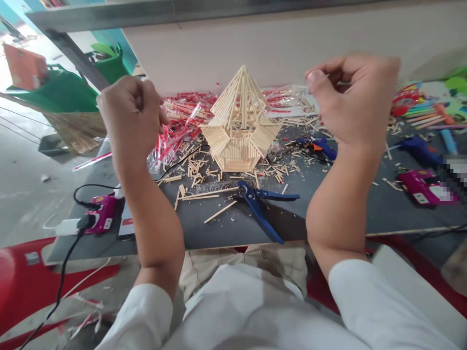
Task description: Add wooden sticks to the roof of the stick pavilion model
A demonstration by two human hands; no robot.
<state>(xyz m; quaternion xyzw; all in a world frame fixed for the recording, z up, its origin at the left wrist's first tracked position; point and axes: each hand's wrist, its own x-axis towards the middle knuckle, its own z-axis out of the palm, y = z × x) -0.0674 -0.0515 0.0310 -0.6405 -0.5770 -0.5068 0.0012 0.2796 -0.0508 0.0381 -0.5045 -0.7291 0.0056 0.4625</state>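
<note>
Both of my hands are raised above the table, with curled fingers. My left hand (129,121) is in a loose fist at the left, and no object shows in it. On the other side, my right hand (357,102) is closed too, thumb near the bent fingers, with nothing visible between them. Between the hands, farther back, a tower-like model of thin wooden sticks (239,136) stands upright on the table with a pointed roof; neither hand touches it. Blue-handled cutters (260,209) lie in front of it, beside a clear ruler (215,187) and loose sticks (221,212).
Red-and-clear plastic packets (182,126) lie behind the left hand. Blue glue guns (319,147) rest at the right. Magenta power strips (104,214) with cables sit at both sides. Stick scraps cover the dark table (204,233). A grey bar (219,12) crosses above.
</note>
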